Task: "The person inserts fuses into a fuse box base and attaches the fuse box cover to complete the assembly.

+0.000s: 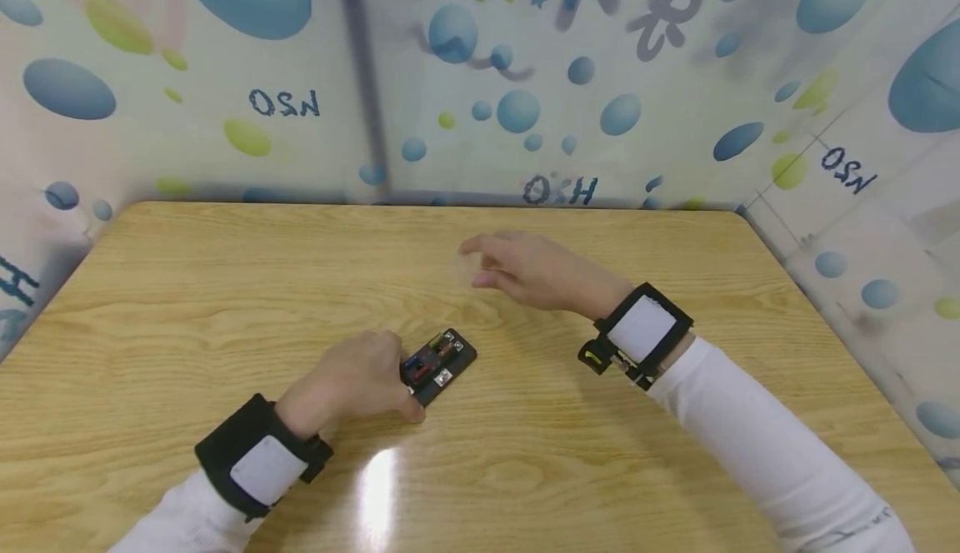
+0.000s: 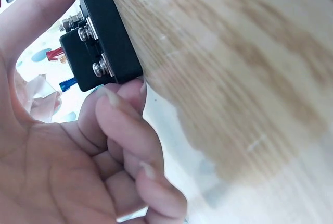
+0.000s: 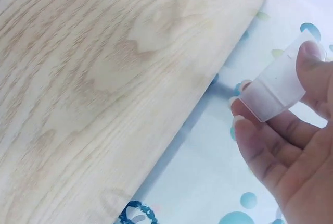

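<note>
A small black electrical terminal block [image 1: 457,353] lies flat on the table, with red and blue parts and metal screws on top. My left hand [image 1: 358,376] grips its near end between thumb and fingers. In the left wrist view, the black base [image 2: 117,36] shows from the side, screws and coloured prongs pointing left. Farther back and to the right, my right hand [image 1: 536,270] is raised over the table. It pinches a clear, bent plastic cover [image 3: 273,88] between thumb and fingertips, plainest in the right wrist view; from the head it is barely visible.
The wooden table [image 1: 225,286] ends at a back wall [image 1: 330,153] with blue and green dots and lettering. Another patterned wall [image 1: 885,228] runs along the right side. Both wrists wear black straps with camera mounts.
</note>
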`<state>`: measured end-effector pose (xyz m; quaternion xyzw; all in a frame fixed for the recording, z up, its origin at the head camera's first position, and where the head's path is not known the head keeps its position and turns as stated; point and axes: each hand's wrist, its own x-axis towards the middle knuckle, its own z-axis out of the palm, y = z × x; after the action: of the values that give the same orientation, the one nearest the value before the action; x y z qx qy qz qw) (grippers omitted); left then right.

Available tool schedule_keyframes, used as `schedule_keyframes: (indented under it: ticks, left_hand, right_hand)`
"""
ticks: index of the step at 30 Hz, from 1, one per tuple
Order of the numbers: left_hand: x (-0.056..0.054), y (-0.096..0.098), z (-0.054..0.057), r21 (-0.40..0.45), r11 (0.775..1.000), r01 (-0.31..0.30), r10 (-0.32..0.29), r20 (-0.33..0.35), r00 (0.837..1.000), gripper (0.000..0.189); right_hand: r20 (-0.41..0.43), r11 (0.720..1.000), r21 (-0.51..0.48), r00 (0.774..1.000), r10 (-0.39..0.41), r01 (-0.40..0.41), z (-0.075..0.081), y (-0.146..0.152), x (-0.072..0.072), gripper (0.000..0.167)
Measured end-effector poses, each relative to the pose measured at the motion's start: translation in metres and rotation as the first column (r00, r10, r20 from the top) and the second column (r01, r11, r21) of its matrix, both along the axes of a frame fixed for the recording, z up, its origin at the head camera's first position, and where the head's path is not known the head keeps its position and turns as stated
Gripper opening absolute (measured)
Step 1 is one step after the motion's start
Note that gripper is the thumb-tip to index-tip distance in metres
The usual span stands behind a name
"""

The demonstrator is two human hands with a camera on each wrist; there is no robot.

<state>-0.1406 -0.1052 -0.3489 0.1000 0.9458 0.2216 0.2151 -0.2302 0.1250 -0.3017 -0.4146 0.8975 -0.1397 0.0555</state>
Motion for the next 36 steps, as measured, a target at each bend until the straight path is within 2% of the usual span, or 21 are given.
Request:
schedule_keyframes:
  ticks: [10,24,36]
  left_hand:
    - [0.000,0.000,-0.001,0.001,1.000,0.002,-0.002,0.015,1.000,0.042]
    - [0.000,-0.001,-0.001,0.002,1.000,0.001,-0.001,0.008,1.000,0.042]
    - [0.000,-0.002,-0.002,0.013,1.000,-0.005,0.005,0.014,1.000,0.047]
  right_hand:
    - [0.025,0.998,0.029,0.998,0.062,-0.063,0.003,-0.013,0.008,0.042]
    - [0.031,0.996,0.045,0.997,0.076,-0.077,0.003,-0.024,0.009,0.040]
    - [0.050,0.968,0.151,0.979,0.196,-0.201,-0.010,-0.041,0.020,0.038]
